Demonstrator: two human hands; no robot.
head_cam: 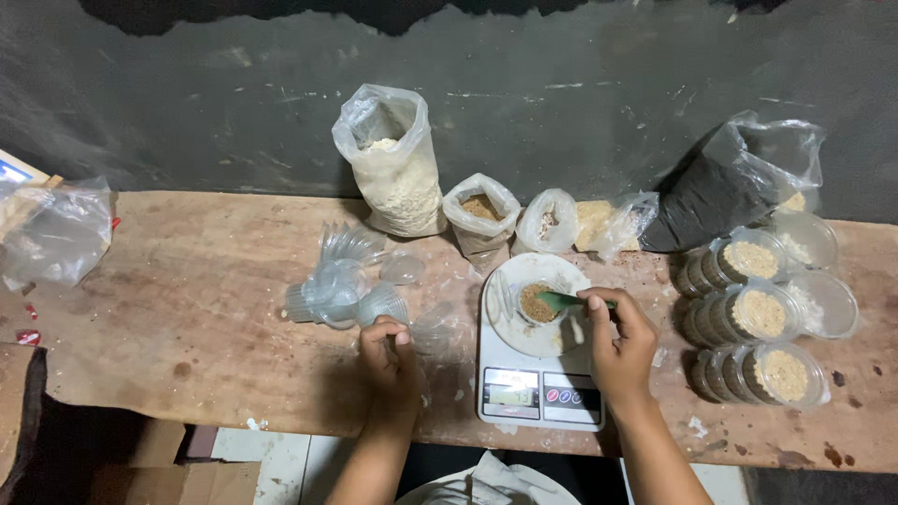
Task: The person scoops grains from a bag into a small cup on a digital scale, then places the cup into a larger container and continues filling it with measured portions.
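A white kitchen scale (538,369) sits at the front edge of the wooden table (196,309). On its round plate stands a small clear cup (535,302) holding brown powder. My right hand (619,344) holds a green spoon (564,300) with its tip over that cup. My left hand (391,357) rests on the table left of the scale, fingers curled, next to a pile of empty clear plastic cups (341,285). Whether it grips a cup I cannot tell.
Open plastic bags stand along the back: a tall one of pale meal (398,173), a small one of brown powder (481,217), two smaller ones (552,220), a black-filled one (711,201). Stacks of filled cups (753,313) lie at right. An empty bag (56,234) lies left.
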